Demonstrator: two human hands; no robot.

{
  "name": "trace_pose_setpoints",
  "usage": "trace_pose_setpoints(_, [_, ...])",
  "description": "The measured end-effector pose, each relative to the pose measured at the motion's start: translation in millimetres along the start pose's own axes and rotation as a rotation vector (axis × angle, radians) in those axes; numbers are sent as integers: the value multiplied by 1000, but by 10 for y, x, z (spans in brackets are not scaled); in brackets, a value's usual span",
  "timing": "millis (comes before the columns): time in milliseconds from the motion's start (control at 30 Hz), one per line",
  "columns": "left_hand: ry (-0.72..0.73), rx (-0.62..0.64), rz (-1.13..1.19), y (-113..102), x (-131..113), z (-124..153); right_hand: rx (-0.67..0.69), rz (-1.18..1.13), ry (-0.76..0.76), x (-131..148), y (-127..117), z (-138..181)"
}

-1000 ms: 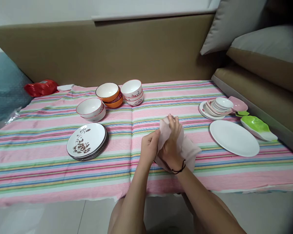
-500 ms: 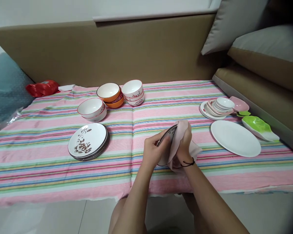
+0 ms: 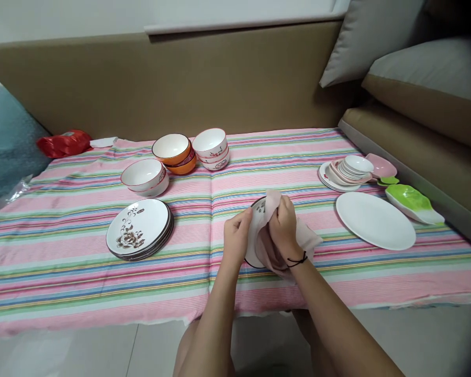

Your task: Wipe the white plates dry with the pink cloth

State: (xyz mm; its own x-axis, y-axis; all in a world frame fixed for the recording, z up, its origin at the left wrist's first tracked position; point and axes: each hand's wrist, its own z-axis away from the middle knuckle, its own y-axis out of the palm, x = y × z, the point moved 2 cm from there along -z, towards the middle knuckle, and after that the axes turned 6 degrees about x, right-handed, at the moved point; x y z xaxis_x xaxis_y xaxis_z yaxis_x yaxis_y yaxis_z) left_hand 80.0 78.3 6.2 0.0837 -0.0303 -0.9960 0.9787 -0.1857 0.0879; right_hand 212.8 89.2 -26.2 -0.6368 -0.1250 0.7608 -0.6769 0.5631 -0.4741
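Note:
My left hand (image 3: 236, 235) grips the left edge of a white plate (image 3: 253, 251) with a dark rim and a flower print. The plate is tilted above the striped cloth, its face partly covered. A pale pink cleaning cloth (image 3: 273, 201) is bunched in my right hand (image 3: 284, 225), whose fingers are closed on it against the plate's face. Loose folds of the cloth hang down over the plate's lower part and to the right. To the left sits a stack of similar flower plates (image 3: 141, 228).
On the striped tablecloth (image 3: 196, 230) stand white bowls (image 3: 145, 175), orange bowls (image 3: 172, 149) and more white bowls (image 3: 211, 144). To the right are an oval white plate (image 3: 374, 220), stacked small dishes (image 3: 353, 170) and a green leaf-shaped dish (image 3: 412, 201). A red bundle (image 3: 65, 144) lies far left.
The plate has turned from steeply on edge to flatter, showing more of its face. My right hand with the cloth has shifted left across it.

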Motion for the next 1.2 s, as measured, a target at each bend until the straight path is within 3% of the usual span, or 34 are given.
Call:
trace_pose_setpoints(100, [-48,-28,-17,-5,15,-14,36,109,-87,38,18,-15])
trace_pose_setpoints(200, [-63,-19,-26,3,-1,-9,102,29,-113,65,-37,-53])
trace_pose_setpoints(367, [-2,-17,-104,15,-40,22,228,-376,57,70,-159,-143])
trace_pose_setpoints(533, [87,19,-161,21,-53,37,235,-525,164,79,-187,-180])
trace_pose_setpoints(1200, [116,75,-120,15,-68,46,209,-518,184,144,-237,-154])
